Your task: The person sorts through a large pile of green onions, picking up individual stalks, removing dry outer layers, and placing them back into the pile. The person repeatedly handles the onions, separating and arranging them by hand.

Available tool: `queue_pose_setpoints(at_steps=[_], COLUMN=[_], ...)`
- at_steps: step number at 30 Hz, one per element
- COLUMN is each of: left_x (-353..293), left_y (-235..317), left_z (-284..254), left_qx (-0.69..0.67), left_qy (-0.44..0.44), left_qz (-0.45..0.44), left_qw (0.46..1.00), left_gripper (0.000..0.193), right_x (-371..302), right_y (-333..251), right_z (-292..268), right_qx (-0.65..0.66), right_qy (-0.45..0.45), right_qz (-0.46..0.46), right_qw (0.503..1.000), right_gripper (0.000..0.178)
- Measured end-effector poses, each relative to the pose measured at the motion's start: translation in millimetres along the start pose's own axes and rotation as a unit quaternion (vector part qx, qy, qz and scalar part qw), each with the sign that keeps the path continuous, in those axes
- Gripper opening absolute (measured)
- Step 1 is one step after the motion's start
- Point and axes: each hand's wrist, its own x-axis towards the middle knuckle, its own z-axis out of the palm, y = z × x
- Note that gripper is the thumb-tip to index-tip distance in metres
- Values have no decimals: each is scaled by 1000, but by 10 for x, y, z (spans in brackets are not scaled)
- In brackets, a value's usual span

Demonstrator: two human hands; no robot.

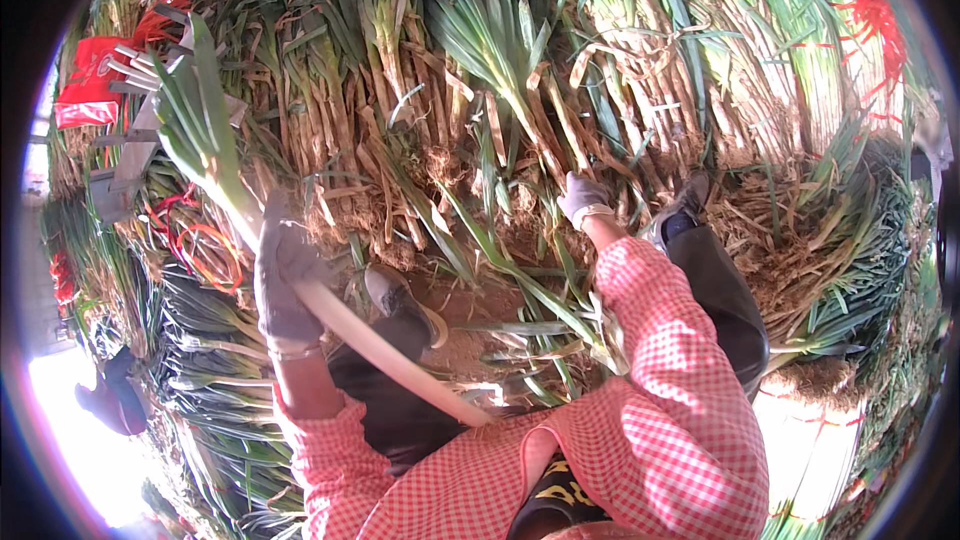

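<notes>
My left hand (282,290), in a greyish glove, is closed round a long, cleaned green onion (392,360). Its thick white stalk slants down toward my lap, and its green leaves fan out up and to the left. Reaching forward, my gloved right hand (583,198) is closed at the lower stalk of an uncleaned green onion (522,110), which lies on the pile with its leaves pointing away from me. Its fingers are partly hidden. Dry brown outer leaves and soil cling to the piled green onions (320,130) around it.
Peeled green onions (215,345) lie stacked at my left. Above them are a red bag (88,85), a metal stand (130,165) and orange-red ties (212,255). Loose leaves (545,295) litter the ground between my shoes. Another heap (830,240) lies right, with red strips (870,0) beyond.
</notes>
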Motion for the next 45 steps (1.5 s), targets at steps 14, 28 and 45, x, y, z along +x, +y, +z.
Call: queue_pose_setpoints(at_steps=[14, 28, 45], left_x=[-47, 156, -248], left_y=[-403, -1018, -855], left_z=[144, 121, 526], left_qx=[142, 181, 151], left_qy=[173, -61, -162], left_qz=[-153, -266, -183], left_qw=[963, 945, 958], left_gripper=[36, 36, 30], right_x=[-912, -3846, -2880], right_y=[-874, 261, -1111], right_z=[-871, -1396, -1690], right_qx=[559, 479, 335], right_qy=[-237, -414, 329], right_qz=[-79, -100, -246], right_qw=[791, 767, 848], right_gripper=[39, 31, 39])
